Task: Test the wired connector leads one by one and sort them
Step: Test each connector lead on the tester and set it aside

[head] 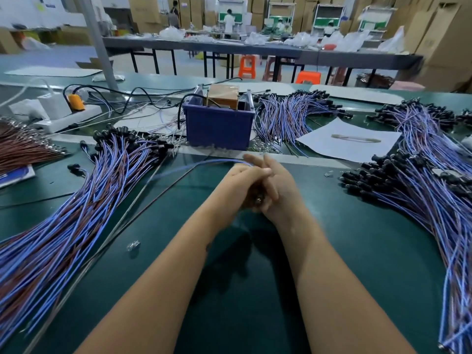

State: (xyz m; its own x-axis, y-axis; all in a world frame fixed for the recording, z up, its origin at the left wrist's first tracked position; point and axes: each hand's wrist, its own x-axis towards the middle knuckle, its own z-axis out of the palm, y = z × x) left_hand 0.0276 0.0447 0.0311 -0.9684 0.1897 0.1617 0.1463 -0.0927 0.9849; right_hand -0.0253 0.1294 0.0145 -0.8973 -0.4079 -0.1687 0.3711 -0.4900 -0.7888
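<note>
Two hands were held together above the middle of the green table (332,251). The left hand (240,186) was curled, its fingers closed around a small dark connector end that was mostly hidden between the palms. The right hand (274,190) was pressed against the left, its thumb laid across the left fingers and two fingers (251,159) stretched forward; whether it also pinched something could not be told. A single blue lead (204,163) was seen running out from the fingertips in a shallow arc toward the left, blurred along its length.

A large fan of blue and brown leads (76,213) with black connectors at the far ends was spread on the left side of the table. A second pile of leads (421,200) was heaped along the right side, and a third bundle (288,118) was laid behind, just right of a blue bin (219,126). A brown box (224,94) was set in the bin. A white sheet (350,141) with a thin strip on it was placed between the rear bundle and the right pile. A white power strip (69,116) with an orange plug was located at the far left, near a bundle of brown wires (23,146).
</note>
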